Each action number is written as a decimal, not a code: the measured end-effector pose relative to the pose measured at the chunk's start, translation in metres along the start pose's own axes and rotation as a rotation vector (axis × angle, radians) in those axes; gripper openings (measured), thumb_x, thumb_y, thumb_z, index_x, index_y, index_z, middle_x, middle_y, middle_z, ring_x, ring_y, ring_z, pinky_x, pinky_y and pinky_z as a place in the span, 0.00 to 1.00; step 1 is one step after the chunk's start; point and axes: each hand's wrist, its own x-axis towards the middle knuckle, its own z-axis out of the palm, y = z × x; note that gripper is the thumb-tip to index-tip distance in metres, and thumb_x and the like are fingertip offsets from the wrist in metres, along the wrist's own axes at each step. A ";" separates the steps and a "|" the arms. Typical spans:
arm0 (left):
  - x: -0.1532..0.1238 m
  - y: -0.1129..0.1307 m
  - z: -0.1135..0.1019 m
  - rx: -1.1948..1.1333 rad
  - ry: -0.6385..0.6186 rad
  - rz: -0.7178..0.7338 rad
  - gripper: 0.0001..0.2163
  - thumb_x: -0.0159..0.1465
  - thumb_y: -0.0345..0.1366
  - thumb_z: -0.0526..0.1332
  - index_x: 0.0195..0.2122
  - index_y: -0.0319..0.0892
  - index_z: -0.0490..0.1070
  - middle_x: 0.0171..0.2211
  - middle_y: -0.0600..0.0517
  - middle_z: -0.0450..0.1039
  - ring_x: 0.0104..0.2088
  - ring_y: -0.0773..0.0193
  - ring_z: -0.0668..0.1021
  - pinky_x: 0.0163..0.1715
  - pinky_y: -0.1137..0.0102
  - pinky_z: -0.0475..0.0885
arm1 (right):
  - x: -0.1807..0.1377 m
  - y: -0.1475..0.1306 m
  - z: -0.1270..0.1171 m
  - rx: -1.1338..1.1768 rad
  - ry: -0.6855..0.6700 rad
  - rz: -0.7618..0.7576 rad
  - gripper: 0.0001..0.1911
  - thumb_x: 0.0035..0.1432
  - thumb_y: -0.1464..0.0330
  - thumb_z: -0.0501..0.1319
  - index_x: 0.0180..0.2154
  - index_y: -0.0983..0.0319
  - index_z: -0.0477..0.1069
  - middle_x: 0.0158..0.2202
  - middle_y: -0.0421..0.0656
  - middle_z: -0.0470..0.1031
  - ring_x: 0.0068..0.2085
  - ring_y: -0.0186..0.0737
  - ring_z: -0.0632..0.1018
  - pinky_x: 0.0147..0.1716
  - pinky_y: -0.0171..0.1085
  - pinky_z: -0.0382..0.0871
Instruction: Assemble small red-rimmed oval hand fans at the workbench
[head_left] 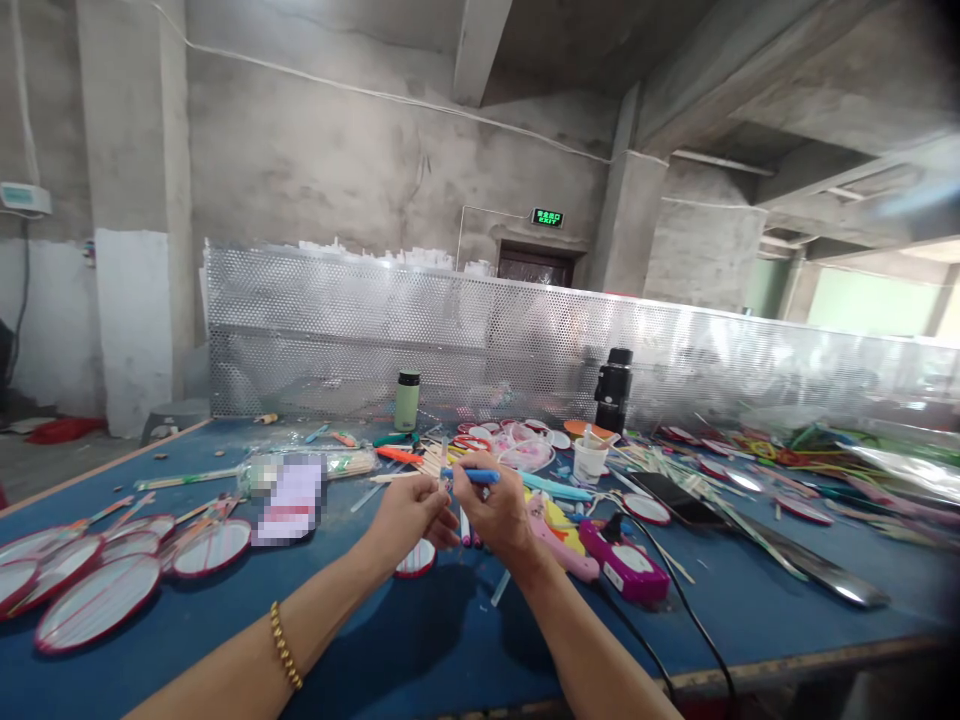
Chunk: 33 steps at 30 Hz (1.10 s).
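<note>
Above the middle of the blue table my two hands meet. My right hand (495,505) is closed round a blue marker-like pen (484,476), its tip pointing left towards my left fingertips. With thumb and fingers pinched, my left hand (411,515) holds a small, pale strip (444,452) that sticks up between the hands; its lower part is hidden. Just below the hands lies a round, white disc with a red rim (416,560). A pink glue gun (559,545) rests right beside my right forearm.
Several red-rimmed round fans (101,603) lie at left. A purple box (626,565) with cables, a white cup (590,462), a phone (675,498) and a metal strip (817,565) are at right. Behind stand a green flask (406,402), a black flask (615,395) and a perforated screen (337,330).
</note>
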 end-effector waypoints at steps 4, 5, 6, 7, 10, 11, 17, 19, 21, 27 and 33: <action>0.000 0.000 0.000 -0.008 -0.006 0.003 0.10 0.57 0.39 0.63 0.25 0.39 0.65 0.20 0.50 0.76 0.18 0.61 0.80 0.18 0.71 0.73 | 0.000 0.000 0.000 0.000 0.018 -0.005 0.08 0.59 0.68 0.56 0.28 0.61 0.68 0.21 0.36 0.67 0.21 0.30 0.66 0.23 0.30 0.60; 0.001 0.000 0.000 -0.007 -0.004 0.005 0.10 0.56 0.39 0.63 0.25 0.39 0.65 0.20 0.50 0.76 0.18 0.60 0.80 0.18 0.71 0.73 | 0.000 0.001 0.000 -0.001 0.018 -0.004 0.08 0.59 0.68 0.56 0.28 0.61 0.69 0.21 0.36 0.67 0.21 0.30 0.66 0.23 0.30 0.60; 0.001 0.000 0.000 -0.005 0.000 0.006 0.10 0.56 0.39 0.63 0.25 0.39 0.65 0.20 0.50 0.76 0.18 0.60 0.80 0.18 0.71 0.73 | 0.000 0.001 0.000 0.001 0.016 -0.005 0.08 0.58 0.68 0.56 0.28 0.61 0.68 0.21 0.36 0.67 0.21 0.30 0.66 0.23 0.30 0.60; 0.001 0.000 0.000 -0.003 0.004 0.005 0.10 0.56 0.39 0.63 0.25 0.39 0.65 0.20 0.49 0.76 0.18 0.60 0.80 0.18 0.71 0.73 | 0.001 0.001 0.000 0.003 0.016 -0.005 0.08 0.58 0.68 0.56 0.27 0.61 0.68 0.21 0.36 0.67 0.21 0.30 0.66 0.22 0.30 0.60; 0.000 0.000 0.000 0.000 0.005 -0.002 0.10 0.56 0.38 0.62 0.25 0.39 0.64 0.20 0.49 0.76 0.19 0.60 0.80 0.18 0.71 0.73 | 0.001 0.002 -0.001 0.005 0.040 0.001 0.08 0.59 0.69 0.56 0.27 0.61 0.68 0.21 0.37 0.67 0.21 0.30 0.66 0.22 0.30 0.60; -0.001 0.000 0.000 0.000 0.003 -0.003 0.09 0.57 0.38 0.62 0.25 0.39 0.64 0.20 0.49 0.76 0.19 0.60 0.80 0.18 0.71 0.73 | 0.001 0.002 -0.001 0.001 0.045 0.003 0.08 0.58 0.69 0.56 0.27 0.61 0.68 0.21 0.36 0.67 0.21 0.30 0.65 0.22 0.30 0.60; 0.000 0.000 0.000 -0.017 -0.006 -0.009 0.10 0.57 0.39 0.62 0.24 0.39 0.64 0.20 0.50 0.76 0.18 0.60 0.80 0.18 0.71 0.73 | 0.000 0.004 0.000 -0.011 0.015 0.000 0.07 0.59 0.68 0.56 0.28 0.61 0.69 0.21 0.37 0.67 0.21 0.30 0.66 0.22 0.30 0.60; 0.001 -0.001 0.000 -0.020 -0.001 -0.014 0.09 0.57 0.37 0.61 0.24 0.39 0.64 0.19 0.50 0.76 0.18 0.61 0.79 0.17 0.71 0.73 | 0.000 0.004 0.000 -0.005 0.031 0.002 0.07 0.58 0.69 0.56 0.28 0.61 0.68 0.21 0.37 0.68 0.22 0.30 0.66 0.23 0.30 0.60; 0.002 -0.001 0.000 -0.020 0.001 -0.013 0.08 0.57 0.36 0.61 0.25 0.39 0.64 0.19 0.50 0.76 0.18 0.61 0.79 0.17 0.72 0.72 | 0.000 0.005 0.000 0.004 0.047 -0.002 0.07 0.58 0.69 0.56 0.27 0.61 0.68 0.22 0.37 0.69 0.22 0.30 0.66 0.23 0.30 0.60; 0.001 -0.001 0.000 -0.016 0.003 0.002 0.09 0.57 0.36 0.61 0.24 0.40 0.63 0.19 0.50 0.76 0.18 0.60 0.80 0.17 0.71 0.73 | 0.000 0.006 0.002 0.028 0.009 0.002 0.07 0.58 0.70 0.56 0.27 0.62 0.69 0.22 0.37 0.68 0.22 0.30 0.66 0.23 0.30 0.60; 0.001 -0.002 0.001 -0.018 0.005 -0.012 0.08 0.58 0.36 0.60 0.25 0.40 0.63 0.20 0.49 0.76 0.18 0.61 0.80 0.17 0.71 0.73 | 0.001 0.008 0.000 -0.007 0.060 -0.004 0.08 0.57 0.70 0.57 0.26 0.62 0.68 0.21 0.37 0.67 0.21 0.30 0.65 0.23 0.30 0.59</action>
